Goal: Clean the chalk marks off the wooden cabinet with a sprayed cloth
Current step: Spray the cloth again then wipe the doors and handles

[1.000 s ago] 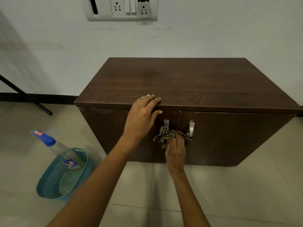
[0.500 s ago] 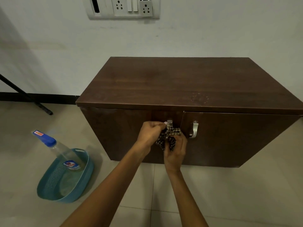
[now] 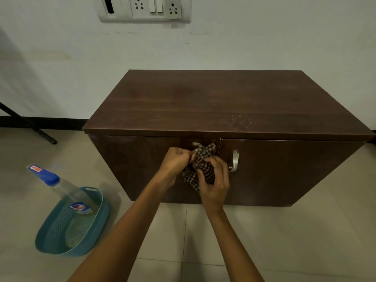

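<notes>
So both hands are bunched up on the checkered cloth [image 3: 203, 154] right now, held in front of the wooden cabinet [image 3: 193, 102], about mid-height of its front face near where the two doors meet. The left hand [image 3: 175, 162] pinches the upper left bit and the right hand [image 3: 214, 184] has its fingers curled round the lower part. Looks to me like the cloth is being refolded or wadded up.

The bit that matters: the chalk marks [image 3: 240, 121] are a faint whitish smudge on the cabinet's top, close to its front edge and right of centre, roughly above the metal door handle [image 3: 235, 160]. So they're up and to the right of the cloth, and the right hand is nearer. I'd guess it takes the wipe. The spray bottle [image 3: 61, 188] sits off left in the teal basket [image 3: 97, 231] on the floor.
</notes>
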